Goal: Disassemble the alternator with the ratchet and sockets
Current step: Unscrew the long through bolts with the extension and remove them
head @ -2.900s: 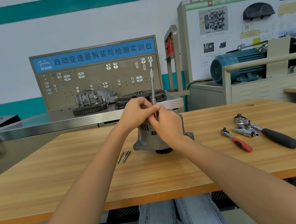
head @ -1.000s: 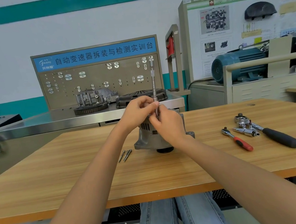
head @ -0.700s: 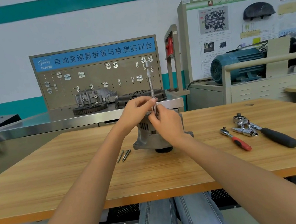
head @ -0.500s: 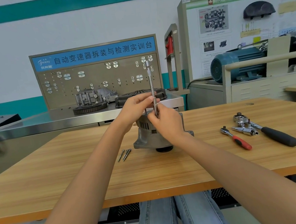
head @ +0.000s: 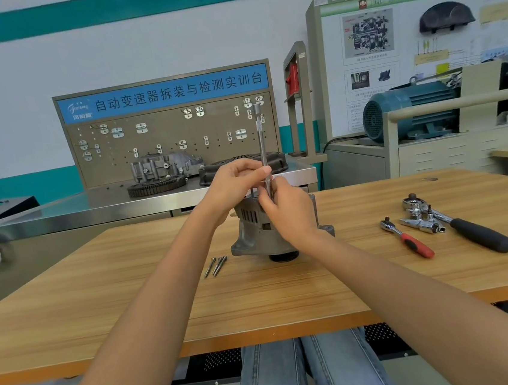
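Two hands, left hand and right hand, pinch upright extension bar atop alternator; through-bolt removal underway; next, spin it free.

I logged an automotive training workshop. Evidence was a transmission pegboard bench, an electric motor and wall diagrams.
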A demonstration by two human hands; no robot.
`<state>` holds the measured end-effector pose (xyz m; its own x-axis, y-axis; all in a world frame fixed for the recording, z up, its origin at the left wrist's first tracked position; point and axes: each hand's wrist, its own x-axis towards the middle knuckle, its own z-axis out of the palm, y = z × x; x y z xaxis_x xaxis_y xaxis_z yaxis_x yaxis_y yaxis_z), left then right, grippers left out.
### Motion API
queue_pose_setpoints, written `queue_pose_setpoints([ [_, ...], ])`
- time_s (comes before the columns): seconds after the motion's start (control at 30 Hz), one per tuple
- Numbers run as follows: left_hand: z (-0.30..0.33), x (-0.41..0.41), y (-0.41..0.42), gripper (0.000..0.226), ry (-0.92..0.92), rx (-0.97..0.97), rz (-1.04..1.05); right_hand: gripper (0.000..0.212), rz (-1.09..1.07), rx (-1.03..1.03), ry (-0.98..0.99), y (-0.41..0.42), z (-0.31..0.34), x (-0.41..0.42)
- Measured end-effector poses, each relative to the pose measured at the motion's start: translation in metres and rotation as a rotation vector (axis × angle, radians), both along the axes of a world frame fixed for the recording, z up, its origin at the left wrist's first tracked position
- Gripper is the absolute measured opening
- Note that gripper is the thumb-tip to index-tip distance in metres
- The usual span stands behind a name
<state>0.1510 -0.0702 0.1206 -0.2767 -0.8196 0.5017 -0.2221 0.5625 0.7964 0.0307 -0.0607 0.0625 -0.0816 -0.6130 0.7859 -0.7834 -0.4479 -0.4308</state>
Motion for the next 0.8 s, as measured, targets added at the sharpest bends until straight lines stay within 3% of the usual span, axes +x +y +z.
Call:
queue_pose_setpoints([
  [0.23,-0.0035,-0.0028,-0.0001,0.001,-0.013,0.010,0.010,0.028,-0.023,-0.020,0.053,0.0010,0.0009,-0.0003],
  [0.43,-0.0030,-0.0006,0.0012,0.023,-0.058,0.043,-0.049,0.026,-0.024,0.018,0.051,0.0006,0.0037,0.0004],
  [0.67,-0.0039,-0.0011,-0.0052,0.009,0.018,0.034,-0.018,0.024,-0.009,0.016,0.045,-0.0001,0.0029,-0.0010],
  [0.8,-0.0042,-0.0040,-0.0079,0.012,0.052,0.028,0.019,0.027,-0.003,0.011,0.046,0.0015,0.0030,-0.0010],
])
